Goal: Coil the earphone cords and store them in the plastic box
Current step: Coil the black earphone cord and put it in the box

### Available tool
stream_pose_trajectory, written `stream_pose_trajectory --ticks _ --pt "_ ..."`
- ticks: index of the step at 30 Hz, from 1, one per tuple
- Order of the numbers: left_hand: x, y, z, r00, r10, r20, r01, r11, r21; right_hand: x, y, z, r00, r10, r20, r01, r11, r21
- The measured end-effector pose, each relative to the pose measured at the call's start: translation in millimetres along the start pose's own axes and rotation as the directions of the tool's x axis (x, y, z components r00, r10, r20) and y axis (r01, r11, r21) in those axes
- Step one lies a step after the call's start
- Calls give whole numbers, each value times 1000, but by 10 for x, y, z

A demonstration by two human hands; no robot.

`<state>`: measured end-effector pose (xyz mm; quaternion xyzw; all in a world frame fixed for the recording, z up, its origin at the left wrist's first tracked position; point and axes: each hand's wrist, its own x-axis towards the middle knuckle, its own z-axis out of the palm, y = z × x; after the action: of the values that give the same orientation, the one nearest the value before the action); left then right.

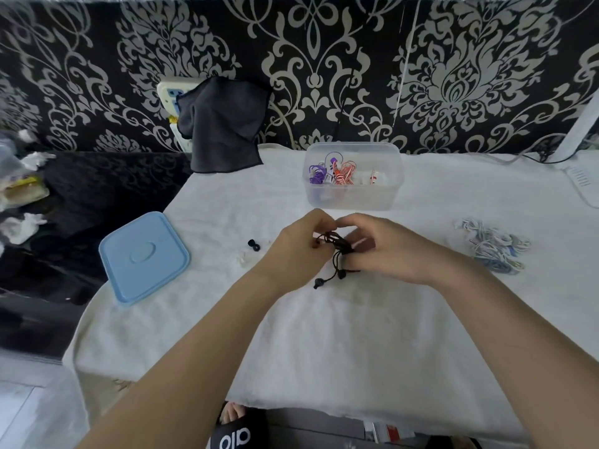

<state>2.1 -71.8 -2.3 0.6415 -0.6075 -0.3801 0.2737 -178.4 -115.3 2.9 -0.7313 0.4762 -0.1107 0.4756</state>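
Note:
A black earphone cord (337,246) is bunched into a small coil between both hands above the middle of the white-covered table. My left hand (296,247) pinches its left side, my right hand (385,251) grips the right side. Two black earbuds dangle below the coil. Behind the hands stands the clear plastic box (353,197), holding purple, red-and-white and white coiled earphones. A loose pile of white and blue earphones (494,249) lies to the right.
The box's blue lid (142,257) lies at the left edge of the table. Small black ear tips (253,245) rest near it. A dark cloth (223,124) hangs at the back left. A white device (583,184) sits far right.

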Motion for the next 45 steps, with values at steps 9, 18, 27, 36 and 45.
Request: stream_pose_trajectory --ticks 9,18,27,36,45 --pt "-66 -27 -113 963 -202 181 196 979 47 34 14 53 975 218 -44 -200 946 253" --pt "-82 -70 78 984 9 180 -75 929 362 -10 -92 5 973 225 58 -216 783 583" --pt "-145 -80 -129 978 -72 194 21 968 252 -38 -68 38 981 185 -60 -188 981 -51" --pt "-108 -54 -273 962 -198 189 163 969 185 -34 -183 255 989 -146 28 145 989 34" --pt "-57 -77 -340 972 -198 126 195 980 35 66 -119 363 984 -119 -129 132 986 99"
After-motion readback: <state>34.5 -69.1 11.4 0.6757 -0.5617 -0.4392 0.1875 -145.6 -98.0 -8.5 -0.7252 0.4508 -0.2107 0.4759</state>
